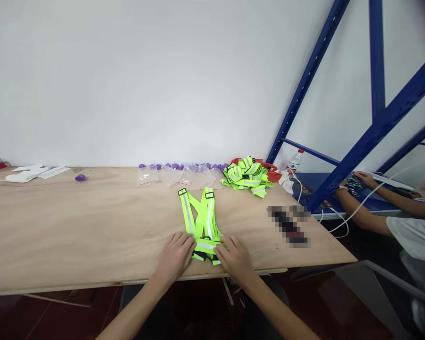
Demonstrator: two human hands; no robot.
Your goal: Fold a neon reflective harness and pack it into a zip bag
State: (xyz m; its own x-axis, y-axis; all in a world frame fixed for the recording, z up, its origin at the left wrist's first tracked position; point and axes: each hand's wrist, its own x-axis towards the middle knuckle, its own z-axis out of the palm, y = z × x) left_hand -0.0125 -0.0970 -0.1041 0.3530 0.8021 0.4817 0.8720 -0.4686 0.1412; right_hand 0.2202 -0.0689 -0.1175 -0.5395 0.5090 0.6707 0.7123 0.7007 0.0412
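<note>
A neon-yellow reflective strap vest (200, 218) lies flat on the plywood table (74, 226), its straps crossing and running away from me. My left hand (176, 257) rests on the vest's near end from the left, fingers pressing the folded belt part. From the right, my right hand (235, 257) presses the same near end. Both hands sit close to the table's front edge. Whether the fingers pinch the fabric or only press it flat I cannot tell.
A heap of more neon vests (247, 175) lies at the back right, by clear plastic bags (177, 175) and purple caps (80, 178). White packets (28, 173) sit far left. Blue shelving (375, 123) stands right, where another person's arms (364, 208) work.
</note>
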